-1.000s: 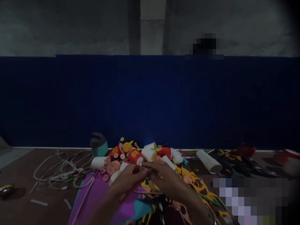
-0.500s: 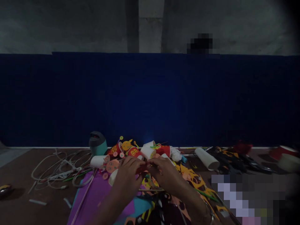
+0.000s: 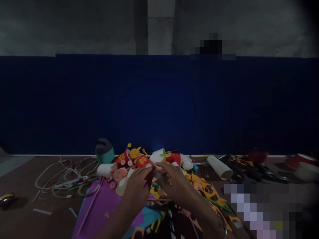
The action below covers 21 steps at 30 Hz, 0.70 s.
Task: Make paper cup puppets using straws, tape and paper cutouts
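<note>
Close together over the middle of the cluttered table are my left hand [image 3: 138,187] and my right hand [image 3: 175,181]. A small pale pink piece [image 3: 155,165] shows between their fingertips, pinched by both; its shape is hard to make out. Just behind the hands lie a red paper cup [image 3: 143,161] with a gold print and a white paper cup [image 3: 158,155]. Beside my left hand is an open white cup [image 3: 121,187], with an orange paper disc [image 3: 120,175] behind it. Purple sheets [image 3: 99,202] lie under my left forearm, yellow paper scraps [image 3: 201,186] beside my right.
A teal and dark grey device [image 3: 105,152] stands at the back left, near tangled white cables [image 3: 62,179]. To the right are a white tube [image 3: 219,168], dark tools [image 3: 270,174] and a red roll [image 3: 300,160]. A blue partition [image 3: 159,99] rises behind the table.
The piece between my fingertips looked dark red before; now a pale pink piece points up there. Both hands have stayed in about the same place, with the fingers shifted slightly.
</note>
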Motion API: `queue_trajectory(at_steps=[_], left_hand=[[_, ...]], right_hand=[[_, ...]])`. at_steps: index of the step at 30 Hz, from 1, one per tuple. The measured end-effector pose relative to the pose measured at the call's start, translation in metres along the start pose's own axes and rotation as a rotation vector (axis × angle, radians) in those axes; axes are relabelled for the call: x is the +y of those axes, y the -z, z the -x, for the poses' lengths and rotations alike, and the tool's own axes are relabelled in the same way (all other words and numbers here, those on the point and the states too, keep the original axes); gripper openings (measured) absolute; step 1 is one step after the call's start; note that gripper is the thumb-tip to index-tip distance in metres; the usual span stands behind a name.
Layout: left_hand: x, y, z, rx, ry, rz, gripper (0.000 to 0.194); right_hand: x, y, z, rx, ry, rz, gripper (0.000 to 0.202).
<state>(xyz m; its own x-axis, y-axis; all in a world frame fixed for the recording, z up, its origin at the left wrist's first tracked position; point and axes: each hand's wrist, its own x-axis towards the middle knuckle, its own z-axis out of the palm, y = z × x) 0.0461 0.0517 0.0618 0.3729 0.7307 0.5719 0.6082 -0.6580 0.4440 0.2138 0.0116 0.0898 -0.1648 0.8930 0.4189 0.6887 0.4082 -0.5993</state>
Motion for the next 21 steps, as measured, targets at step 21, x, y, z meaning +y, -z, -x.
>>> queue_trajectory(at_steps=[21], left_hand=[[0.017, 0.005, -0.003, -0.091, 0.296, 0.387, 0.015]], right_hand=[[0.0, -0.01, 0.001, 0.145, 0.07, 0.271, 0.04]])
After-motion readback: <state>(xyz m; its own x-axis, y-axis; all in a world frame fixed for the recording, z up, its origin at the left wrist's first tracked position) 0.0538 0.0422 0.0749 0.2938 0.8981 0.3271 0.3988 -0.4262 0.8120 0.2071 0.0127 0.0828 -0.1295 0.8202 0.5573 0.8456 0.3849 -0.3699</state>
